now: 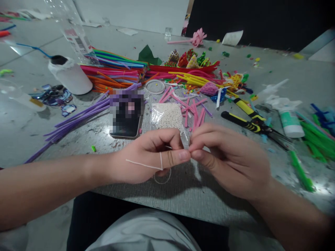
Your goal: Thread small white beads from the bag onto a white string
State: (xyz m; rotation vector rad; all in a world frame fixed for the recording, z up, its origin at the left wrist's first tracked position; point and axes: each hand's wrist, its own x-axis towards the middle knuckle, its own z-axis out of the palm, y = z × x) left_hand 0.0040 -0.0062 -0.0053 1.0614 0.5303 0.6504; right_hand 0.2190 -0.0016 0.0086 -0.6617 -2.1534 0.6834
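Note:
My left hand is closed, its thumb and forefinger pinched together at the tips. A thin white thread comes from this hand, bends sharply across the thumb and the back of the hand, and shows a loop below. Against the left fingertips, my right hand is also pinched, thumb against fingers. What lies between the right fingertips is hidden. Just beyond both hands is a clear bag of small white beads. A phone lies to the left of that bag.
Yellow-and-black pliers and a white-green bottle lie at right. Cut pink strips are scattered behind the hands. Purple pipe cleaners, a white bottle and a clear plastic bottle are at left.

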